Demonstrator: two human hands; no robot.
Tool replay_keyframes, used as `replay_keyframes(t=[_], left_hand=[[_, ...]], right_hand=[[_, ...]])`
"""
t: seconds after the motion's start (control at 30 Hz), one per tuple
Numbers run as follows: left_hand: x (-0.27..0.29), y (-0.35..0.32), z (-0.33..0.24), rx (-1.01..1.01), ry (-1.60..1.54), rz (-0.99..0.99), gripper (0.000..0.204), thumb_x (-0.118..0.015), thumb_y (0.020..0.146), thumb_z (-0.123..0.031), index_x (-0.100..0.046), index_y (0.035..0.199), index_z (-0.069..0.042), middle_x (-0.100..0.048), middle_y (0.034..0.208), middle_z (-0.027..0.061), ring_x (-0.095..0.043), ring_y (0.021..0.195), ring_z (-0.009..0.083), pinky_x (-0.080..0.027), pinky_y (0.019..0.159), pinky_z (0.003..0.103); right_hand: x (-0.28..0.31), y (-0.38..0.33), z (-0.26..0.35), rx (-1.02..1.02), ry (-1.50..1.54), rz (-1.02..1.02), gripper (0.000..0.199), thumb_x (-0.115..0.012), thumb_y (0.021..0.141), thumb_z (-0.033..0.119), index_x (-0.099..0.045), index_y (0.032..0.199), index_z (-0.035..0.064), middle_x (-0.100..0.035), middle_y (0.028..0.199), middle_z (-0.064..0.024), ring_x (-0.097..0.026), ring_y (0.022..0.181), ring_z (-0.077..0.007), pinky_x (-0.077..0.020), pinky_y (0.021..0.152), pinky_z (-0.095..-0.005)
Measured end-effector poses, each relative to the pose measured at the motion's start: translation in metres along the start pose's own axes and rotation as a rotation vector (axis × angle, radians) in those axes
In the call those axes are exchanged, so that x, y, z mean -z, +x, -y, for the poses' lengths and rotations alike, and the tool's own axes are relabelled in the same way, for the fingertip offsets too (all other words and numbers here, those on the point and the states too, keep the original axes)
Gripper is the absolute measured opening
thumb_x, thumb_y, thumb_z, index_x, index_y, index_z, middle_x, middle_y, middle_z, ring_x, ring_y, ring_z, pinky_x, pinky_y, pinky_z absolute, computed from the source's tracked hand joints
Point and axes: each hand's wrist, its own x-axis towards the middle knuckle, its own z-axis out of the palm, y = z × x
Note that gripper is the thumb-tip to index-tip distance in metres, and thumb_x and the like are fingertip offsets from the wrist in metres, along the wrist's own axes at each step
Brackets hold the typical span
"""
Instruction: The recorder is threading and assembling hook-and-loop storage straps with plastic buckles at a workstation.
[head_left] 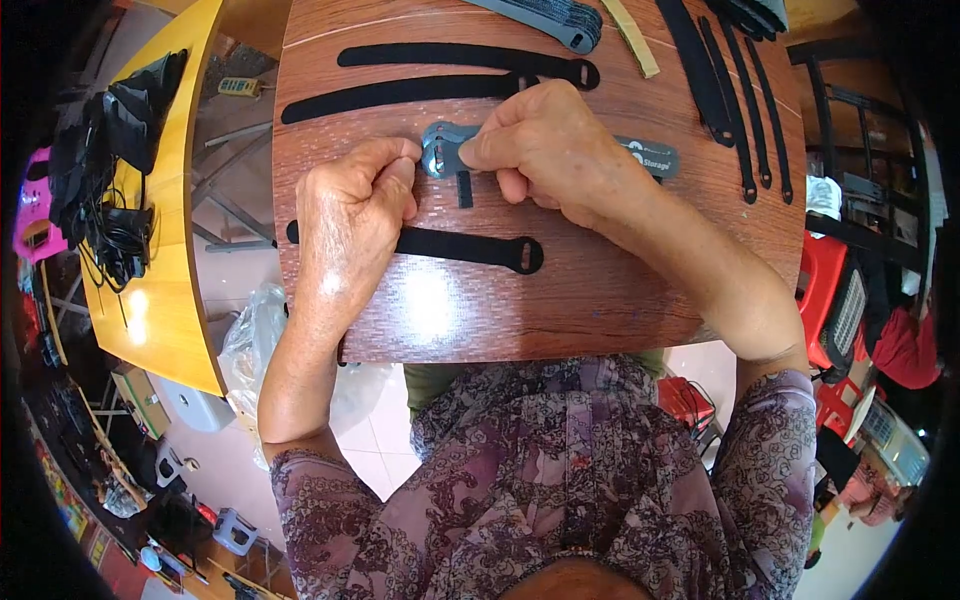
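A grey-blue strap piece (648,155) with rounded, slotted ends and pale print lies across the middle of the table, and it seems to be layered at its left end. My right hand (560,145) pinches it between thumb and fingers, covering its middle. At its left tip my left hand (350,195) is closed in a pinch; whatever is between those fingertips is too small to make out. A short black strip (464,190) sticks out below the grey piece. One black slotted strap (470,248) passes beneath my left hand, and two more black straps (450,55) lie beyond both hands.
A stack of grey straps (555,20) and a yellow strip (632,38) lie at the table's far edge. Several black straps (735,110) hang together at the right. To the left, a yellow table (160,300) carries dark bundles. Red chairs (828,300) stand at right.
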Motion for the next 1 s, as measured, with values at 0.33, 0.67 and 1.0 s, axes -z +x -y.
replay_keyframes(t=[0.33,0.67,1.0], left_hand=[[-0.001,-0.001,-0.001,-0.001,0.003,-0.001,0.014,-0.054,0.082,-0.004,-0.065,0.086,0.003,-0.057,0.055,0.0087,-0.057,0.051,0.012,-0.044,0.049,0.026],[0.003,0.002,0.003,-0.001,0.01,0.003,0.015,-0.052,0.083,-0.005,-0.064,0.09,0.002,-0.058,0.055,0.0084,-0.057,0.051,0.0123,-0.044,0.049,0.026],[0.001,0.001,0.003,-0.003,0.0,0.002,0.015,-0.052,0.084,-0.006,-0.064,0.09,0.002,-0.058,0.054,0.0072,-0.055,0.048,0.0099,-0.042,0.045,0.025]], right_hand=[[0.0,-0.001,0.0,0.029,0.038,0.001,0.016,-0.065,0.07,0.01,-0.06,0.059,0.0004,-0.048,0.043,-0.0046,-0.036,0.034,-0.0078,-0.0212,0.032,-0.0235],[-0.001,0.002,-0.002,0.047,0.043,0.019,0.015,-0.065,0.071,0.009,-0.06,0.06,0.0003,-0.049,0.043,-0.0048,-0.036,0.033,-0.0074,-0.0209,0.031,-0.0225],[0.002,0.001,-0.004,0.187,-0.287,0.047,0.009,-0.062,0.067,0.014,-0.064,0.061,0.0073,-0.055,0.049,-0.0035,-0.049,0.046,-0.0131,-0.0345,0.043,-0.0275]])
